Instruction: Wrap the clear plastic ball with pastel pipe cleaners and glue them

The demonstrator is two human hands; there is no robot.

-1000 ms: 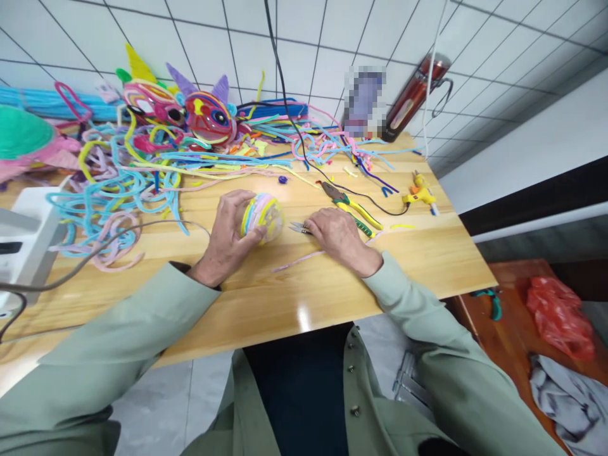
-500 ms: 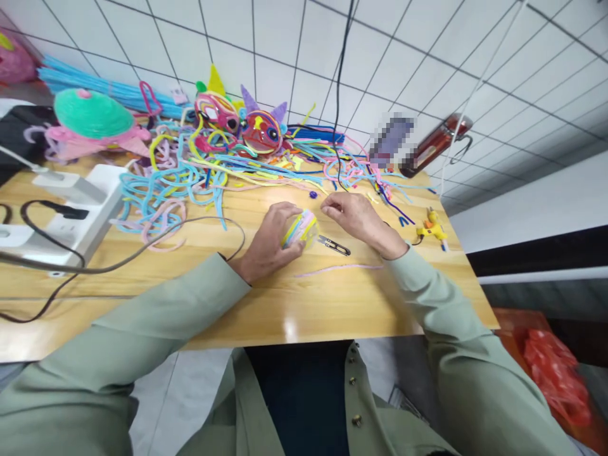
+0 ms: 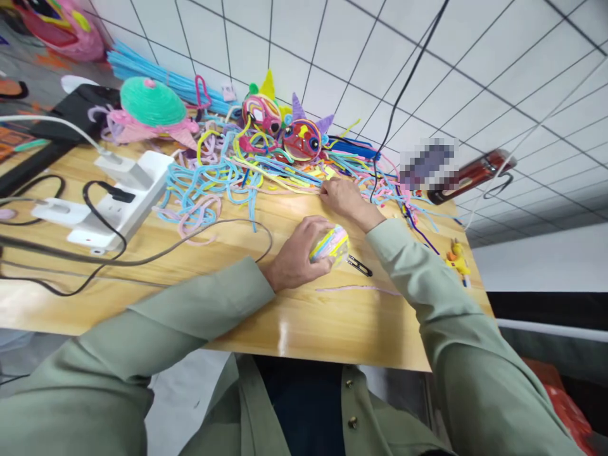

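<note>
A person's left hand (image 3: 299, 253) is wrapped around a small ball (image 3: 336, 244) just above or on the table (image 3: 266, 329); which of the two cannot be told. The ball sits at the fingertips, its outer side facing right, with the thumb on the near side and the fingers curving over the far side. Yellow, pink and blue bands cross it, and the bare part looks clear, like plastic. It is probably light and fairly stiff, though a thin shell could dent under a hard squeeze. The fuzzy bands should give good friction; the clear part is likely slicker. The safest hold seems to be the one shown, thumb and fingers on opposite sides, pressing gently so the bands do not shift. Beyond the left hand and a little to its right, the right hand (image 3: 344, 196) reaches to the near edge of a heap of strips (image 3: 273, 168), fingers curled and close together; whether they hold a strip cannot be told. The strips look soft, bendable and nearly weightless. Just right of the left hand, near the ball, lie dark snips (image 3: 360, 265), with a loose pink strip (image 3: 356, 288) on their near side.
</note>
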